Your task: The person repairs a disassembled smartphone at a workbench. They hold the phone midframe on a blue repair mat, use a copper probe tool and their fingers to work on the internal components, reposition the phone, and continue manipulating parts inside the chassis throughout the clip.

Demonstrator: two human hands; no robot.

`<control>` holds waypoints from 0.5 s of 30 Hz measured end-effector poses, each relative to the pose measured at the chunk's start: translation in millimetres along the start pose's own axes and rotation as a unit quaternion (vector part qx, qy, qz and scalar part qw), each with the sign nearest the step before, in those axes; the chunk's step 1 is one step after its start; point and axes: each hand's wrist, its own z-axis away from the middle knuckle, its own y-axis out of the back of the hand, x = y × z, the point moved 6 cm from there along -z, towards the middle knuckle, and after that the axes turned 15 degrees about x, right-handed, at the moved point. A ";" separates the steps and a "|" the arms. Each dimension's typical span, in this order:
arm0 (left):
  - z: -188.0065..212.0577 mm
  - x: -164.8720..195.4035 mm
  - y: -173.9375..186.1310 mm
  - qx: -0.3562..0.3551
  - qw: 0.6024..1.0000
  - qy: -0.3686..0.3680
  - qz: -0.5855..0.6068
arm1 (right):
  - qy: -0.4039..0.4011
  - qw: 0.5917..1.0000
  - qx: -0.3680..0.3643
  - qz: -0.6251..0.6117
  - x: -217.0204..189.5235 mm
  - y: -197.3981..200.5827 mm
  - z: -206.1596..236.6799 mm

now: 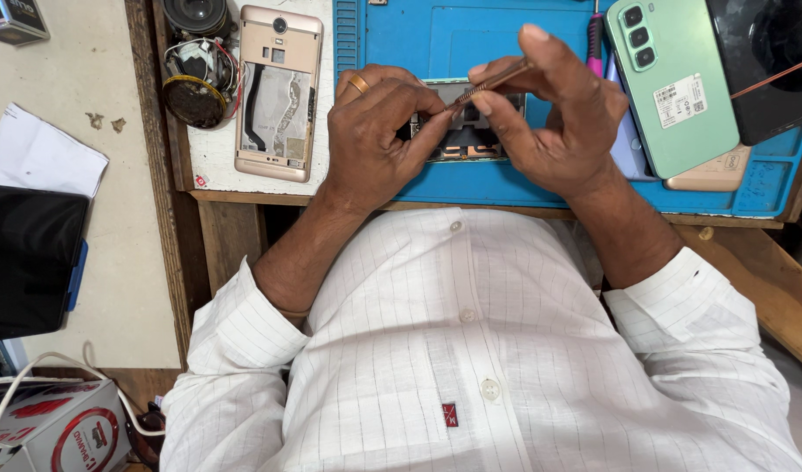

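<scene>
**Two Hands Met Over a Small Phone Part**

Two hands came together above the blue work mat (pixel 401 39). The right hand (pixel 554 122) pinched a thin metal tool (pixel 493 80) between its thumb and first finger, so it was closed on the tool. The tool was long and slim. It slanted from up on the right to down on the left, and its tip pointed toward the left hand (pixel 370 135).

The left hand was curled nearly shut, with its fingertips pressed on an opened phone part (pixel 469 140) that lay flat on the mat. That hand wore a gold ring (pixel 358 84). The part sat right under both hands, so most of it was hidden. The tool tip was just beside the left fingertips, close over the top edge of the part. I could not tell if the tip touched the part. Both hands were about as near to it as each other.

Both wrists bent inward, and both arms reached out from a white striped shirt (pixel 471 350).

To the left of the mat lay a gold phone with its back off (pixel 277 92), and beside that a round speaker part with wires (pixel 196 83). To the right, a green phone (pixel 672 83) lay face down, near a black phone (pixel 768 61). A dark tablet (pixel 25 258) rested far off to the left.
</scene>
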 end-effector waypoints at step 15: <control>0.6 -1.0 -2.6 0.009 1.000 0.000 0.005 | -0.034 0.998 0.047 -0.005 7.0 6.2 -1.1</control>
